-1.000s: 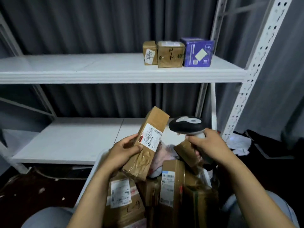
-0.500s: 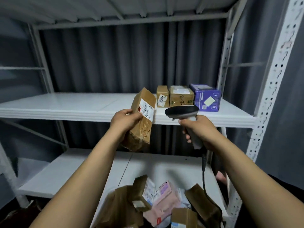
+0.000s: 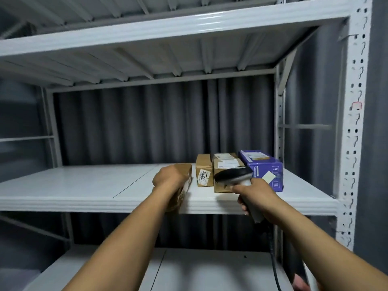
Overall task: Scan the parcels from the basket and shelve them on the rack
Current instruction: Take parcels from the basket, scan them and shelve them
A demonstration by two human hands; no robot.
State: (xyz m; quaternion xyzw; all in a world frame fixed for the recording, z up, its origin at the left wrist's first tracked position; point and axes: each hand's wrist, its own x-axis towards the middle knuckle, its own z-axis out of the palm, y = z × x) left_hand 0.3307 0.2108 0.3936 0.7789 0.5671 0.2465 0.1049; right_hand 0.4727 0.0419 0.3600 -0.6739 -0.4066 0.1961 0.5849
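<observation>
Nearest the camera, both bare forearms reach up and forward over the white lower shelf (image 3: 189,269), and a dark cable (image 3: 273,259) hangs down from the right fist in front of it. The right hand (image 3: 258,198) has its fingers wrapped round the grey handle of the scanner (image 3: 233,176), whose black head points left and sits level with the front of the middle shelf (image 3: 84,202). The left hand (image 3: 168,179) is curled over a brown taped parcel (image 3: 184,168), seen from the back of the hand. The parcel stands tilted at the shelf's front edge, its lower end crossing the lip and its upper end over the shelf surface. The hand hides much of it, so whether it rests on the shelf cannot be told. Just to its right, a little farther back, stands a small brown box (image 3: 203,171) with a handwritten label on its front. Beside that sits a second brown box (image 3: 225,162), its front face partly covered by the scanner head. Last in the row, against it, is a purple box (image 3: 262,166), close to the right-hand post of the rack (image 3: 354,122), a white upright punched with slots. Behind the row a dark pleated curtain (image 3: 147,122) closes off the back. Overhead, the ribbed underside of the upper shelf (image 3: 168,28) spans the whole width.
</observation>
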